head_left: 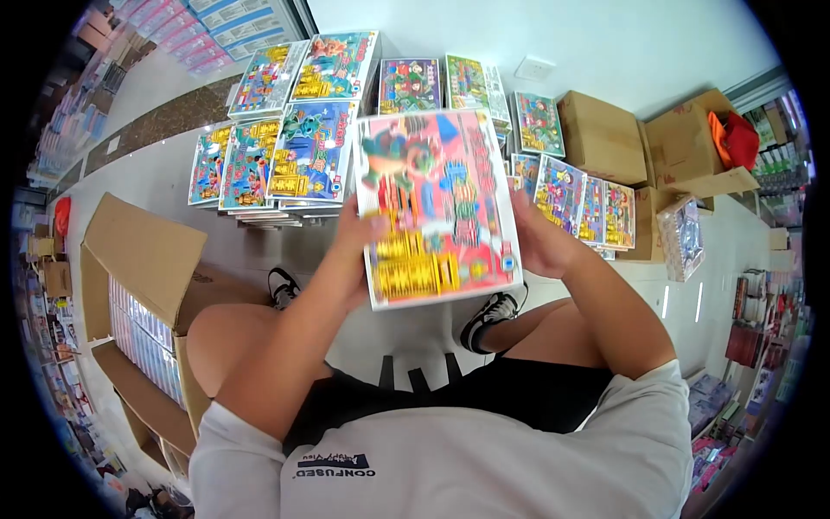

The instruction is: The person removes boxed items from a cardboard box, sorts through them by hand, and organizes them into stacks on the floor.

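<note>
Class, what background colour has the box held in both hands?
The box has a pink background, seen best in the head view.

The pink box (445, 203) is blurred and hides part of the right grip (545, 238).

A plain white wall (596, 35) carries a white rectangular plate (535, 68); a glossy pale floor (406, 333), crossed by a dark brown marbled band (164, 117), mirrors narrow white streaks of light (699, 301); crowded multicoloured shelving (749, 316) stands along the far right.

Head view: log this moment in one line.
left hand: grips pink box | right hand: grips pink box | box stacks: ahead | left carton: open
</note>
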Demonstrator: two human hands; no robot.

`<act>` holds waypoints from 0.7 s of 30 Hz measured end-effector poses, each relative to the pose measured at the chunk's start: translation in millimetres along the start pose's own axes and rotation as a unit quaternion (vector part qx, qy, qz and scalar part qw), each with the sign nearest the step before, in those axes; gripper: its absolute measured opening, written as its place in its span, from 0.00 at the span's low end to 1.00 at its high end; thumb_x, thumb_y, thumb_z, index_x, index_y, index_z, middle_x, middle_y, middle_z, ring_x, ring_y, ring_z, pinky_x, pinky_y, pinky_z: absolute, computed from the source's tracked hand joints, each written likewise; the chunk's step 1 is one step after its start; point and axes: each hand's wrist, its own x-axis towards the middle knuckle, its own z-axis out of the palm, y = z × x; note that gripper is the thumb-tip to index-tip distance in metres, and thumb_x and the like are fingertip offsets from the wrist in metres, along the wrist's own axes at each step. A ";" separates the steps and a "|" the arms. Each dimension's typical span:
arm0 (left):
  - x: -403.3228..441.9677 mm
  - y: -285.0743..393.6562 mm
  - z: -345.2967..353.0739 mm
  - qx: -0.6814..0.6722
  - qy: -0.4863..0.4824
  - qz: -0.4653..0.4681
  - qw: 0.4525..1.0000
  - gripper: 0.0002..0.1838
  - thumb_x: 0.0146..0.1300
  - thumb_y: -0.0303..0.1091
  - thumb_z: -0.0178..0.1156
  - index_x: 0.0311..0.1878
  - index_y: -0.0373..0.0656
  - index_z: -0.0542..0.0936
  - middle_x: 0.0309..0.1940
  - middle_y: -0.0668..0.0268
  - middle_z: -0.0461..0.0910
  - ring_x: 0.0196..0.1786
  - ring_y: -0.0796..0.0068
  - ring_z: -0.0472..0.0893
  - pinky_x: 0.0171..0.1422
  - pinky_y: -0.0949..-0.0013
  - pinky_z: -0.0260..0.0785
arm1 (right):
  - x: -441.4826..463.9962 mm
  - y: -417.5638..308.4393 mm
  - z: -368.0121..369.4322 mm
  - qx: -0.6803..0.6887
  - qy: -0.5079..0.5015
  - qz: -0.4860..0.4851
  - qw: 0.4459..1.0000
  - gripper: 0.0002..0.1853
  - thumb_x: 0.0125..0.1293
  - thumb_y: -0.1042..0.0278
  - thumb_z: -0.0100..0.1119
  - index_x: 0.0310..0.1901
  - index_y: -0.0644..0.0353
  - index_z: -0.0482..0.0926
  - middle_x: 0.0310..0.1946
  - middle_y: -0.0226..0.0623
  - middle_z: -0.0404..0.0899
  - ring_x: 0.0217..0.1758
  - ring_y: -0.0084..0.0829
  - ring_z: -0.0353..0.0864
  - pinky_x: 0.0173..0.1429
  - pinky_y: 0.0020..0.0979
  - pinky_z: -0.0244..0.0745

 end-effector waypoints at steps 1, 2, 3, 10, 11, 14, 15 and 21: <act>14.0 9.3 8.5 0.057 -0.001 0.030 0.998 0.38 0.64 0.56 0.65 0.69 0.40 0.74 0.58 0.54 0.83 0.58 0.57 0.86 0.63 0.50 0.82 | 4.3 -4.0 -0.7 0.019 -0.007 -0.018 1.000 0.53 0.70 0.17 0.47 0.84 0.49 0.53 0.81 0.40 0.62 0.81 0.45 0.66 0.79 0.61 0.65; 23.1 23.2 20.9 0.083 0.003 0.035 0.996 0.37 0.64 0.57 0.65 0.69 0.40 0.75 0.58 0.53 0.83 0.59 0.56 0.86 0.64 0.50 0.81 | 11.5 -9.6 -3.5 0.040 -0.014 -0.034 0.998 0.54 0.69 0.19 0.51 0.84 0.49 0.53 0.81 0.40 0.61 0.81 0.44 0.66 0.78 0.60 0.66; 38.0 33.9 23.6 0.087 0.005 0.030 0.996 0.38 0.64 0.58 0.65 0.69 0.40 0.75 0.59 0.52 0.83 0.60 0.56 0.85 0.66 0.49 0.80 | 20.5 -15.1 -7.0 0.064 -0.021 -0.052 0.996 0.55 0.68 0.21 0.56 0.84 0.50 0.52 0.82 0.40 0.60 0.82 0.44 0.66 0.78 0.60 0.67; 153.8 123.1 29.8 0.173 -0.004 -0.024 0.985 0.38 0.67 0.62 0.61 0.69 0.41 0.76 0.64 0.52 0.82 0.64 0.58 0.83 0.72 0.50 0.73 | 111.3 -82.0 -42.3 0.040 0.044 -0.092 0.994 0.47 0.69 0.27 0.59 0.80 0.49 0.60 0.76 0.41 0.68 0.77 0.47 0.69 0.72 0.66 0.69; 173.9 130.9 27.0 0.178 0.012 -0.007 0.984 0.35 0.69 0.59 0.60 0.68 0.41 0.76 0.63 0.52 0.82 0.63 0.59 0.83 0.71 0.51 0.73 | 132.6 -87.1 -52.5 0.039 0.053 -0.096 0.993 0.47 0.69 0.27 0.59 0.80 0.49 0.60 0.76 0.41 0.69 0.77 0.47 0.69 0.72 0.65 0.69; 210.3 152.5 17.4 0.230 0.024 0.036 0.972 0.29 0.70 0.51 0.61 0.66 0.40 0.77 0.60 0.55 0.84 0.61 0.62 0.84 0.70 0.54 0.72 | 187.0 -101.2 -62.7 0.013 0.113 -0.105 0.988 0.50 0.63 0.26 0.62 0.78 0.51 0.62 0.73 0.50 0.68 0.75 0.52 0.69 0.71 0.63 0.68; 218.0 155.8 12.7 0.255 0.031 0.052 0.965 0.29 0.70 0.50 0.62 0.65 0.40 0.77 0.60 0.55 0.84 0.61 0.62 0.84 0.70 0.54 0.72 | 204.8 -101.6 -67.7 0.002 0.134 -0.109 0.985 0.50 0.63 0.26 0.62 0.78 0.51 0.62 0.73 0.50 0.67 0.74 0.52 0.70 0.71 0.63 0.68; 196.5 134.7 -12.2 0.592 0.121 0.147 0.783 0.46 0.66 0.46 0.68 0.82 0.37 0.60 0.79 0.46 0.65 0.81 0.51 0.66 0.81 0.56 0.59 | 246.6 -98.5 -65.3 -0.011 0.152 -0.098 0.983 0.44 0.63 0.30 0.63 0.70 0.56 0.70 0.60 0.47 0.74 0.68 0.48 0.74 0.71 0.58 0.67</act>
